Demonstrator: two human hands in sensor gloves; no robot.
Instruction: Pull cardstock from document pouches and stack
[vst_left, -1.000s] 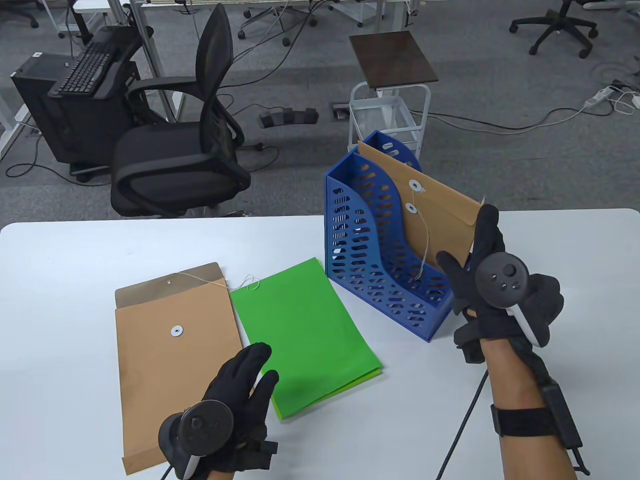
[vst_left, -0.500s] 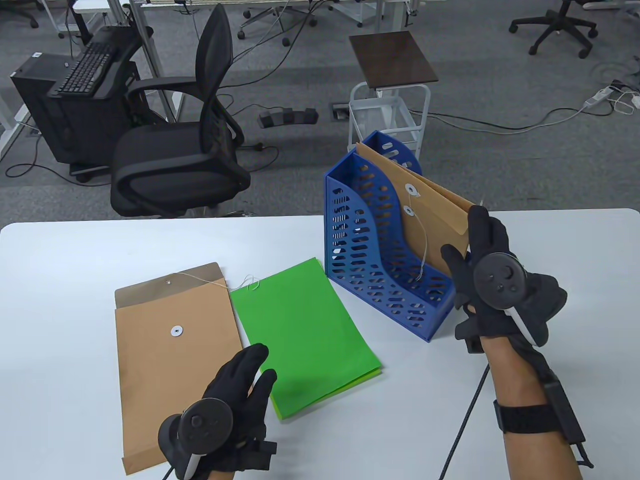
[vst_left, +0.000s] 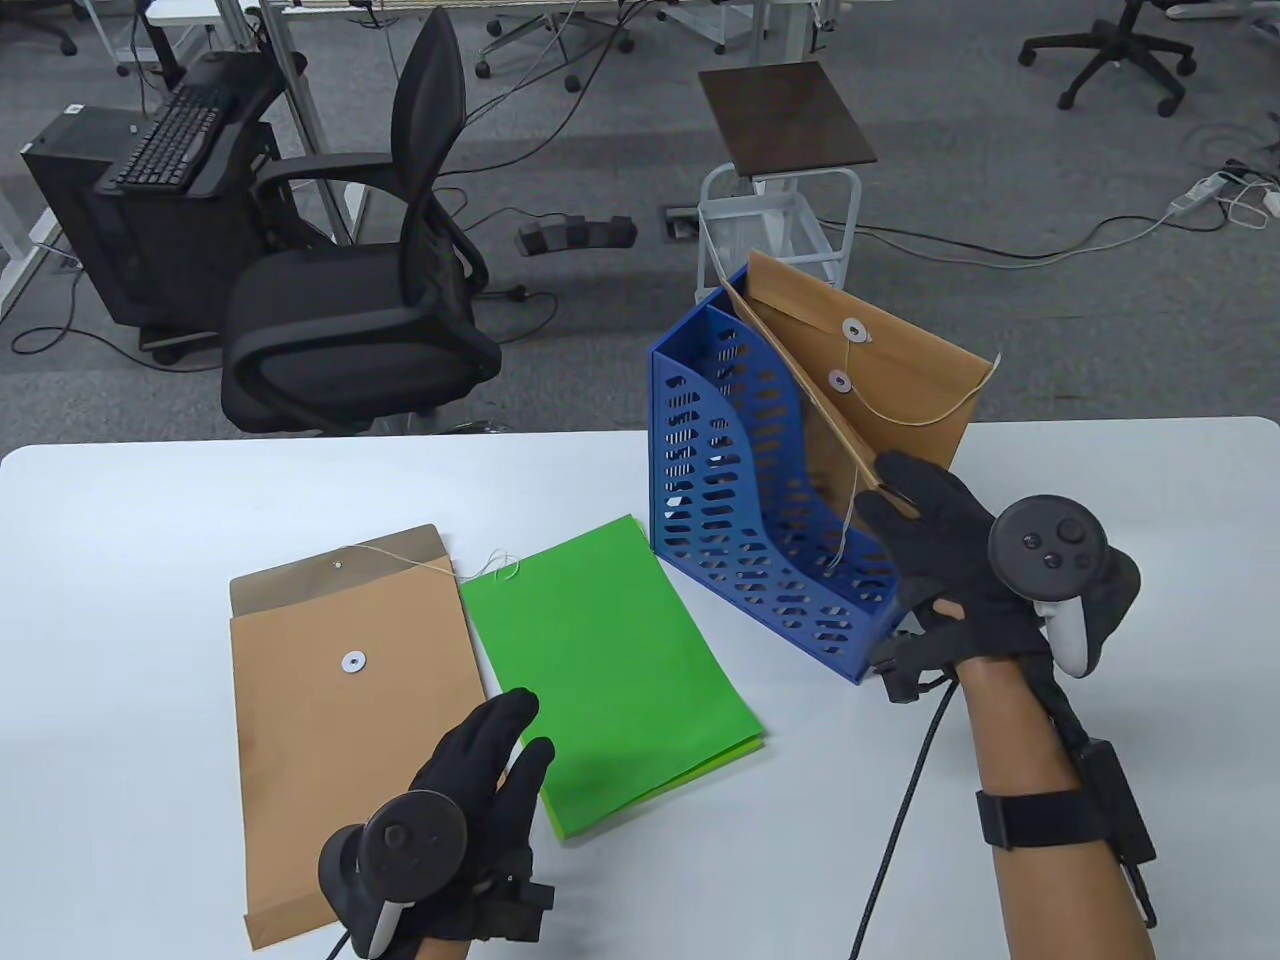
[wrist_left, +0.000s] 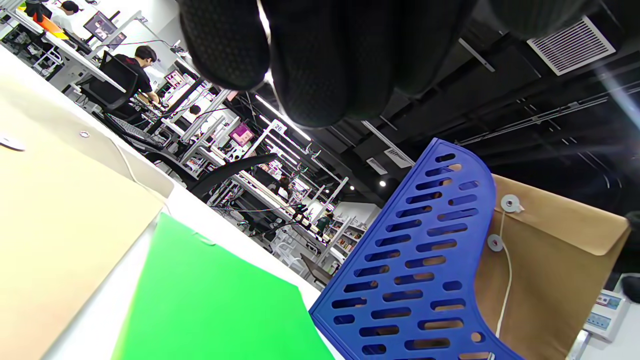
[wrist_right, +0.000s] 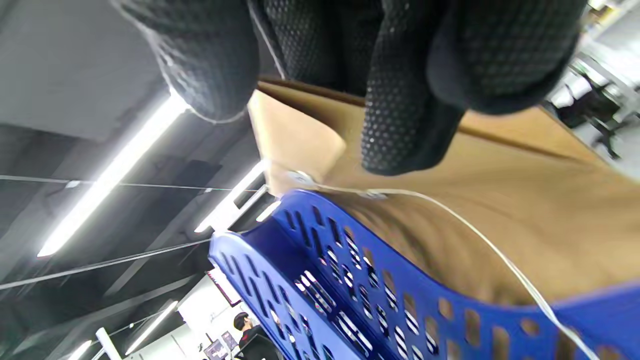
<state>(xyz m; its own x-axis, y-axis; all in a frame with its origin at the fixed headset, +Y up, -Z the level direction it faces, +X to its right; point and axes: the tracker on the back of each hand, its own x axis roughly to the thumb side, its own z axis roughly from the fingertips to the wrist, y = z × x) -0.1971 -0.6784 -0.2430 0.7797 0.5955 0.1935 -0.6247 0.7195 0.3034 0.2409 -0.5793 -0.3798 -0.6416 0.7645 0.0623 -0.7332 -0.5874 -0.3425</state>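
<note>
**Two pouches, one green stack — the second pouch is coming out of the rack**

Two kraft document pouches are in view. One lies flat on the white desk (vst_left: 130, 560), flap open, at the left: the emptied pouch (vst_left: 350, 720). The other, the held pouch (vst_left: 880, 390), stands tilted in the blue file rack (vst_left: 760, 520), its upper part well clear of the rim. The right hand (vst_left: 960, 570) grips its lower near edge, fingers closed on the paper. The left hand (vst_left: 470, 790) rests with fingers extended on the near corner of the green cardstock stack (vst_left: 610, 660), gripping nothing.

The held pouch looks light and only moderately stiff; it will likely bow if carried by one corner, so a grip along the long edge, below the flap, seems safer. Its white string (vst_left: 930, 415) loops between two washers and hangs loose, and could snag on the rack's slots.

Count: two pouches, one rack, one green stack — its sheet number cannot be told, though at least two edges show.
</note>
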